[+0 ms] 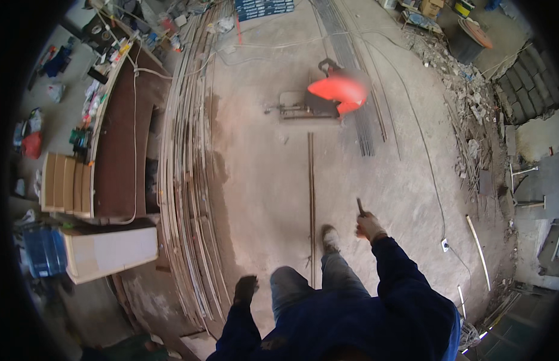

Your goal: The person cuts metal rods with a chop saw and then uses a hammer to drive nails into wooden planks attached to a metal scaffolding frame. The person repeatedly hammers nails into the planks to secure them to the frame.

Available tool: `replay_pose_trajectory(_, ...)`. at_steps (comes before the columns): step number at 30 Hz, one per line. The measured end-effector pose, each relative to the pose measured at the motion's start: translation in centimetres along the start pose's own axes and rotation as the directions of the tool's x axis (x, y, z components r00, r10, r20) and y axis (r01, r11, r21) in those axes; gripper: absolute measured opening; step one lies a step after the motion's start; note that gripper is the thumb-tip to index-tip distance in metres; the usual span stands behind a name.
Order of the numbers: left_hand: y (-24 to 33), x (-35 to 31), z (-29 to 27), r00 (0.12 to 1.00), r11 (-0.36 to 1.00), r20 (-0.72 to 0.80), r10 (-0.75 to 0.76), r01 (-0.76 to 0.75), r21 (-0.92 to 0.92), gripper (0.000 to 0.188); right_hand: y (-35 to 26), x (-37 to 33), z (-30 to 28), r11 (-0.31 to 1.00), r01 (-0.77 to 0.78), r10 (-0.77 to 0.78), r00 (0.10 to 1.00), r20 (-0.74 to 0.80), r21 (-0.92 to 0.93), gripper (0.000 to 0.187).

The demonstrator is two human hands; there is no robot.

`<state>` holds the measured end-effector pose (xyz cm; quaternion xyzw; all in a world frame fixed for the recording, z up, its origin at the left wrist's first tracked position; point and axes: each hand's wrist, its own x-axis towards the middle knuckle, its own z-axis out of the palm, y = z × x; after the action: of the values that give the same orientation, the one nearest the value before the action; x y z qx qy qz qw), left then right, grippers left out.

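My right hand (370, 227), in a pale glove, is closed around a short, dark, bar-like tool (360, 206) that points forward; its exact kind is too small to make out. Low on the left, my left hand (246, 290) hangs beside my knee. It looks dark, perhaps gloved, and its fingers do not show clearly. Between the two hands, a pair of long thin metal rods (311, 198) lies on the concrete floor and runs away from my feet.
Ahead, a person in an orange top (345, 90) bends by a small floor machine (291, 111). Long bars (186, 180) line the left beside a brown counter (120, 138). A cable (421, 123) with a socket crosses the right. Rubble (466, 96) lies beyond.
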<state>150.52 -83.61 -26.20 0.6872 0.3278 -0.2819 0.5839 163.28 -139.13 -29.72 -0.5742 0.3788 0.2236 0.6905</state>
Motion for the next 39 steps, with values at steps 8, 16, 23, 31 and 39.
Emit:
replay_pose_trajectory(8, 4.6, 4.8, -15.0, 0.869, 0.874, -0.094, -0.485, 0.484, -0.033, 0.043, -23.7, 4.4, 15.5, 0.980, -0.184, 0.172, 0.974, -0.145, -0.074, 0.031)
replay_pose_trajectory(16, 46.2, 39.2, -18.9, 0.702, 0.175, 0.487, 0.520, -0.646, 0.744, 0.020, -18.6, 7.4, 19.6, 0.896, -0.218, 0.357, 0.872, -0.334, 0.387, 0.031)
replay_pose_trajectory(23, 76.4, 47.5, 4.7, 0.903, 0.869, 0.423, 0.074, -0.266, 0.417, 0.033, -15.7, 13.2, 25.6, 0.772, -0.280, 0.535, 0.771, -0.346, 0.571, 0.016)
replay_pose_trajectory(31, 71.9, 66.8, 26.8, 0.765, 0.880, 0.589, -0.260, -0.064, 0.472, 0.026, -22.9, 17.8, 33.0, 0.799, -0.303, 0.521, 0.780, -0.347, 0.520, 0.029)
replay_pose_trajectory(39, 60.6, 100.3, 49.2, 0.234, -0.582, 0.972, 0.002, -0.790, 0.192, 0.033, -24.1, 24.3, 43.1, 0.551, -0.300, 0.807, 0.428, -0.407, 0.778, 0.019)
